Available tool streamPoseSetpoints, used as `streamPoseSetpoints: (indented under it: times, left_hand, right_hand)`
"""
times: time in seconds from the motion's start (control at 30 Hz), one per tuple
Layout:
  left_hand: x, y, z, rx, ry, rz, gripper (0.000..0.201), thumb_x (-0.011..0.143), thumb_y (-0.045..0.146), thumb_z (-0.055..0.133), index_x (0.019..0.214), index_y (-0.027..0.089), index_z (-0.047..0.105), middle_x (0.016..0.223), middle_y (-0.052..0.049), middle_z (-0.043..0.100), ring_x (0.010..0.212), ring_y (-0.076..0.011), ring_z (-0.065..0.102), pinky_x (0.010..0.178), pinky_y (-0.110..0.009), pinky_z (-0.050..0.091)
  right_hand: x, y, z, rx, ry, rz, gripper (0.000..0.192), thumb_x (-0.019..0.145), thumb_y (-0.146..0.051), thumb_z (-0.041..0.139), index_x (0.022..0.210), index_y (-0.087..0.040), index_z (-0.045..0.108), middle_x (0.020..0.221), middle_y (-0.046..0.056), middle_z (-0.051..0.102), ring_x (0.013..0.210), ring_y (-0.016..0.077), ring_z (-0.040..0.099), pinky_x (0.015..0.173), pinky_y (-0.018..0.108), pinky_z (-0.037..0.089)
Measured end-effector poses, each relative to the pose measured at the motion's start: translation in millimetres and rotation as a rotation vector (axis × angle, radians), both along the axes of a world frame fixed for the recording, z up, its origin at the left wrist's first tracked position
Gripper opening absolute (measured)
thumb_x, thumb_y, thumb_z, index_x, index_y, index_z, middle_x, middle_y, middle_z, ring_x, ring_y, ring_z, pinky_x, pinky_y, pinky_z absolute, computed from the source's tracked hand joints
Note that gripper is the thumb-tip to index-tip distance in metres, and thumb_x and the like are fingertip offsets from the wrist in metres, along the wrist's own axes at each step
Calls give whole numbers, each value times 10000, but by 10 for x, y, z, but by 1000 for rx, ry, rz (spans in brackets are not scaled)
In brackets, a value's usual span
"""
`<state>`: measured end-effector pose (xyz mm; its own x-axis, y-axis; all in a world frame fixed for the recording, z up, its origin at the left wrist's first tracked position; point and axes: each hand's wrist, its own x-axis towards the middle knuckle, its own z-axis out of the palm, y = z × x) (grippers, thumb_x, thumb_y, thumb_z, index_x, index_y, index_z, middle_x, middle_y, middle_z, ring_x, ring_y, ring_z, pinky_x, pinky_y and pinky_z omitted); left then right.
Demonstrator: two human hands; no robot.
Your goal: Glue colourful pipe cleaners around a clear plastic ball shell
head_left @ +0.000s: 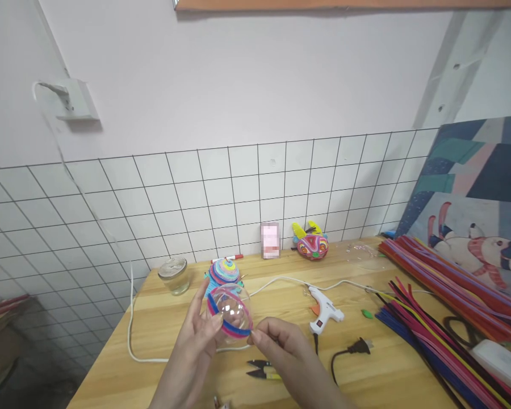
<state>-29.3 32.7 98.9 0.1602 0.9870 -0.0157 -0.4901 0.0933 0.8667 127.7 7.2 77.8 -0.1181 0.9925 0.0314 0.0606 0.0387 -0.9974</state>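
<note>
Left hand (198, 335) cups clear ball (231, 313), frame centre; right hand (281, 341) pinches wrapped blue-pink stems (234, 328). Loose pinch: stems may slip off smooth ball.

Clear glossy plastic dome (231, 311) w/ fuzzy pipe-cleaner band (234, 329); table (392, 369) light wood, smooth; glue gun (323, 311) white plastic.

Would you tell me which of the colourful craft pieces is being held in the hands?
The clear ball ringed with blue and pink strips, between left hand and right hand; the striped dome and mask sit on the table.
</note>
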Motion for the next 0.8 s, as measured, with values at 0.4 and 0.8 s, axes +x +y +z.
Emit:
streamPoseSetpoints:
  times: [0.4,0.8]
  left_hand:
    - [-8,3,-15,-7,-10,-34,783,775,318,660,1445,295,254,1266,-110,619,1114,-300,585,857,-383,492]
    - [-11,8,-17,-9,-13,-129,735,833,335,599,1454,307,209,1304,-111,592,1087,-296,602,838,-414,484]
  right_hand:
    - [29,39,-52,15,-3,33,412,803,-575,498,671,-184,501,624,-35,385,603,116,392,533,210,360]
    - [35,66,-68,-15,66,10,511,701,-673,591,639,-167,553,560,-53,372,539,95,336,475,201,287]
